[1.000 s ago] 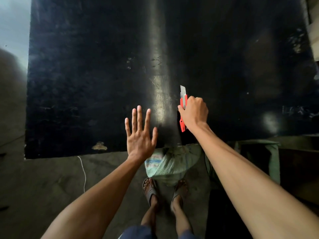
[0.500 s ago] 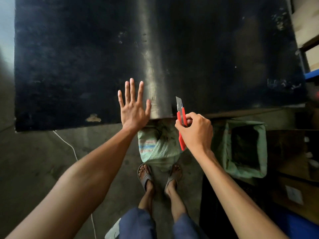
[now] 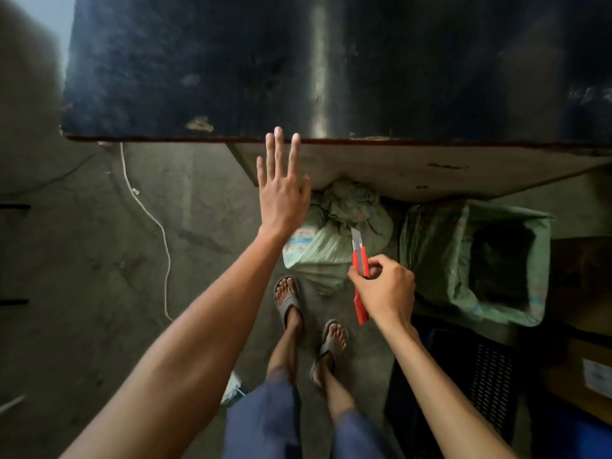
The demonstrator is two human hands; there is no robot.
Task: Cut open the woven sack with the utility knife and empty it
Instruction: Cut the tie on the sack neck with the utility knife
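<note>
- woven sack: top bunched, on the floor, half under the counter edge, just beyond the sandalled feet.
- utility knife: blade extended, over the sack; right hand fingers curled round its red handle.
- left hand: fingers straight, holding nothing, hovering by the counter edge.
- Risk I log: slack weave may let the blade skid toward feet or left forearm.
- Nearby: open sack right, white cord left. Counter overhang crowds my reach.
</note>
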